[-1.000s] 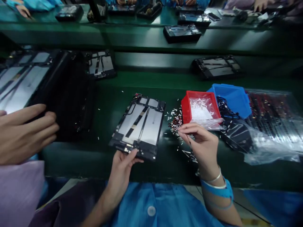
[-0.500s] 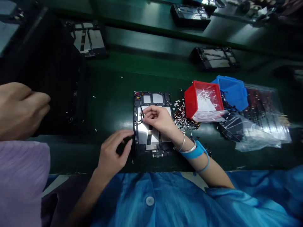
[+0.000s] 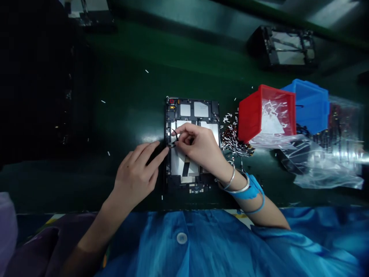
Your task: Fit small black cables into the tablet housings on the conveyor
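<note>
An opened tablet chassis [image 3: 198, 109] lies upright on the green bench in front of me, silver panels and black ribbon strips showing inside. My right hand [image 3: 201, 146] rests over its middle, fingers pinched on a thin black looped cable [image 3: 173, 135] at the left edge. My left hand [image 3: 135, 175] lies beside the chassis, its outstretched fingertips touching the frame's left side by the cable. A blue wrist strap and silver bangles circle my right wrist.
A red bin [image 3: 265, 113] lined with plastic and white bits stands right of the chassis, a blue bin [image 3: 309, 104] behind it. Small dark and white parts [image 3: 233, 136] lie scattered between. Clear bags [image 3: 323, 161] sprawl at right. Another chassis [image 3: 284, 48] sits farther back.
My right hand went from the parts pile to the chassis and pinched the cable. The chassis was turned straight. My left hand slid to its left edge. The view tilted down; the neighbour's hand left view.
</note>
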### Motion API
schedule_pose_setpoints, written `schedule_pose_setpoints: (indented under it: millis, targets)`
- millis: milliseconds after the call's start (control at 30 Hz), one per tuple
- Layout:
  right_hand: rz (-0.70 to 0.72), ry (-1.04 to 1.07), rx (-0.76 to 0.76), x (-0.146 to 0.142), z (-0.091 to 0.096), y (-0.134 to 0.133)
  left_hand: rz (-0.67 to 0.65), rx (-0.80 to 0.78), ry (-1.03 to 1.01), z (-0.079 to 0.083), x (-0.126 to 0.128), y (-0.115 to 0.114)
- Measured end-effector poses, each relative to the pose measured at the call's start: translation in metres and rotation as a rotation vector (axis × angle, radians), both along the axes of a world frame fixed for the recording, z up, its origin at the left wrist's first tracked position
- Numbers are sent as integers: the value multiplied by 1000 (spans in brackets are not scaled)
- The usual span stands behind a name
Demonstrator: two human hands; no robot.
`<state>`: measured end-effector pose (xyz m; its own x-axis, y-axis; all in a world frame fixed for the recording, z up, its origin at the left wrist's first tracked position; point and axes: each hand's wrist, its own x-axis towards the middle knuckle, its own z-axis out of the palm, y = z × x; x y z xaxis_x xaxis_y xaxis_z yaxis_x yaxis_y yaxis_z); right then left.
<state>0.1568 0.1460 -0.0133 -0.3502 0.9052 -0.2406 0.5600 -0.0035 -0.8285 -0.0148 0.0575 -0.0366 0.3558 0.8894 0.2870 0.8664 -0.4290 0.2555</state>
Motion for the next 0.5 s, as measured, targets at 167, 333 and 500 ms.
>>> schedule_pose_setpoints:
  millis: [167, 333, 500]
  targets:
    - [18, -33, 35, 3, -1, 14, 16, -20, 8, 3, 3, 2]
    - [33, -21, 33, 6, -7, 28, -9, -23, 65, 9, 4, 6]
    - [68, 1, 29, 7, -6, 31, -57, -49, 93, 8, 6, 8]
